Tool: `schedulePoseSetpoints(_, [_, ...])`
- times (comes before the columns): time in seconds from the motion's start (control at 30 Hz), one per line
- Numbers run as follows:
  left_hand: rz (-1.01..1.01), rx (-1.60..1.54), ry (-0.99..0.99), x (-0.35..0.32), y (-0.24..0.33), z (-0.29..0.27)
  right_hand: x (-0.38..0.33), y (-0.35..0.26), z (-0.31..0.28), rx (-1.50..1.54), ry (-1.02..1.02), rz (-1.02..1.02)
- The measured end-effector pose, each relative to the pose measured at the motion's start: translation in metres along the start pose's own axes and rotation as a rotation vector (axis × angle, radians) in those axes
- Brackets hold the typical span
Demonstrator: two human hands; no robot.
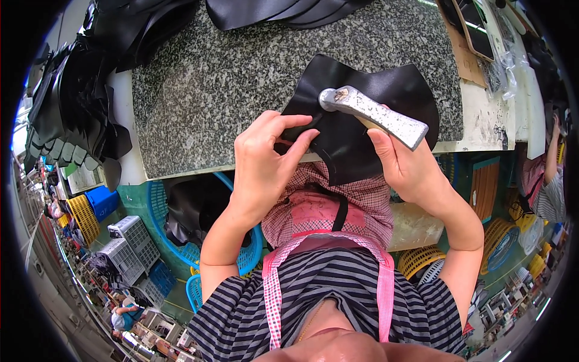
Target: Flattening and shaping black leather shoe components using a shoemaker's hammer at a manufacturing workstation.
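A curved black leather piece (pixel 392 90) lies on the granite slab (pixel 241 78) and hangs over its near edge. My left hand (pixel 265 160) pinches the piece's near left edge with fingertips and thumb. My right hand (pixel 410 166) grips a grey metal hammer (pixel 374 114) by its handle. The hammer's round head rests on the leather near its middle.
Stacks of black leather cut pieces (pixel 78 90) lie at the slab's left and far edge. A blue basket (pixel 181 223) with black material sits below the table on the left. Yellow and grey crates (pixel 114 241) stand on the floor. Another person's arm (pixel 552 157) shows at the right.
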State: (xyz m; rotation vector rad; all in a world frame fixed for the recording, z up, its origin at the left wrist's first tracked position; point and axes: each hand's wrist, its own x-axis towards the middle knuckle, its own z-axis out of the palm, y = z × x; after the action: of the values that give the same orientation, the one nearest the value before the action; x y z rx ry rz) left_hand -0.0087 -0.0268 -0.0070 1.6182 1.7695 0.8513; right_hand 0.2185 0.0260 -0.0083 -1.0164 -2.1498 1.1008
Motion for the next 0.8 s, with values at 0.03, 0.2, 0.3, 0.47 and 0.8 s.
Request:
schedulePoseSetpoints(0.03, [0.023, -0.019, 0.011, 0.001, -0.002, 0.000, 0.000, -0.001, 0.000, 0.002, -0.003, -0.001])
schedulePoseSetpoints(0.2, [0.023, -0.049, -0.050, 0.010, -0.006, -0.010, 0.000, 0.001, 0.001, -0.020, -0.003, -0.024])
schedulePoseSetpoints(0.3, [-0.002, -0.077, -0.100, 0.013, -0.005, -0.012, -0.003, 0.003, -0.002, -0.039, -0.048, 0.022])
schedulePoseSetpoints(0.47, [0.064, -0.058, -0.087, 0.015, -0.011, -0.007, 0.005, -0.011, -0.020, -0.035, 0.025, -0.016])
schedulePoseSetpoints(0.8, [0.088, -0.029, -0.117, 0.018, -0.011, -0.013, 0.006, -0.037, -0.026, -0.047, -0.013, 0.207])
